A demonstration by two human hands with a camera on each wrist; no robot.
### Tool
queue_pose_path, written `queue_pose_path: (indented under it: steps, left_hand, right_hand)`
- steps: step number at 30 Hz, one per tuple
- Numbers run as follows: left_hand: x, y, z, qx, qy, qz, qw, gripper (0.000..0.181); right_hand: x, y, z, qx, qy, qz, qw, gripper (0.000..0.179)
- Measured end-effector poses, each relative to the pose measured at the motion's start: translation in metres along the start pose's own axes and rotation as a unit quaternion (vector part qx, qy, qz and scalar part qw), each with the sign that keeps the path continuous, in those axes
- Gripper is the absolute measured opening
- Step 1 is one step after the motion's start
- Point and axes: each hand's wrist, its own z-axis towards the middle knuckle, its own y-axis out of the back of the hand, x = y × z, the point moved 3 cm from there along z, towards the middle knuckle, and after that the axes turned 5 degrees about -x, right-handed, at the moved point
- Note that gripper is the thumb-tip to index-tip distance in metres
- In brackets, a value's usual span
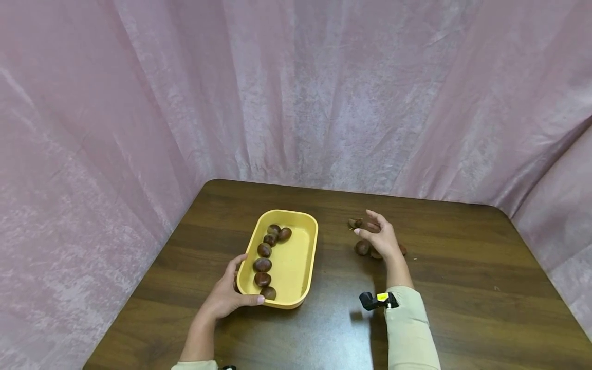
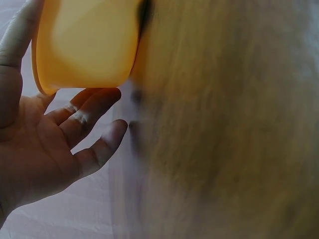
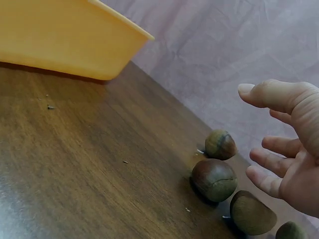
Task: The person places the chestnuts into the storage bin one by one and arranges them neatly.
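Observation:
A yellow tray [image 1: 302, 257] sits on the dark wooden table and holds several chestnuts [image 1: 263, 252] in a row along its left side. My left hand [image 1: 233, 294] grips the tray's near left corner, thumb over the rim and fingers against its outer wall. The left wrist view shows the tray [image 2: 84, 45] between thumb and fingers [image 2: 94, 107]. My right hand [image 1: 376, 234] hovers open, fingers spread, over loose chestnuts [image 1: 362, 247] lying right of the tray. In the right wrist view the hand [image 3: 259, 130] is just above the chestnuts [image 3: 214, 179], touching none.
A pink curtain [image 1: 296, 92] encloses the table [image 1: 462, 288] at the back and on both sides. Small crumbs [image 3: 50, 106] lie on the wood beside the tray [image 3: 65, 40]. A black wrist camera [image 1: 375, 300] sits on my right sleeve.

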Motion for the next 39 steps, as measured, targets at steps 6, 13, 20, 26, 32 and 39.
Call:
queue_pose_path:
  steps: [6, 13, 20, 26, 32, 39]
  left_hand:
    - [-0.008, 0.0, -0.003, 0.002, 0.001, -0.003, 1.0, 0.108]
    - [-0.036, 0.002, -0.015, 0.011, -0.002, -0.012, 0.9999, 0.106]
    - [-0.04, 0.001, -0.017, 0.012, -0.008, -0.023, 0.9996, 0.104]
    - [-0.036, 0.002, -0.016, 0.017, -0.012, -0.024, 0.9995, 0.105]
    - [-0.008, -0.001, -0.003, 0.024, -0.017, -0.019, 0.9994, 0.107]
    - [-0.005, -0.001, 0.0, 0.015, -0.017, -0.012, 0.9997, 0.107]
  right_hand:
    - [-0.004, -0.003, 0.011, 0.0, -0.018, -0.005, 0.9998, 0.072]
    - [-0.009, -0.007, 0.022, 0.012, -0.041, -0.008, 0.999, 0.073]
    - [-0.013, -0.008, 0.032, 0.006, -0.036, -0.009, 0.9993, 0.072]
    - [-0.017, -0.009, 0.039, 0.005, -0.056, -0.009, 0.9984, 0.071]
    - [-0.02, -0.01, 0.042, 0.001, -0.07, -0.015, 0.9974, 0.068]
    - [-0.022, -0.01, 0.047, -0.005, -0.065, -0.057, 0.9963, 0.065]
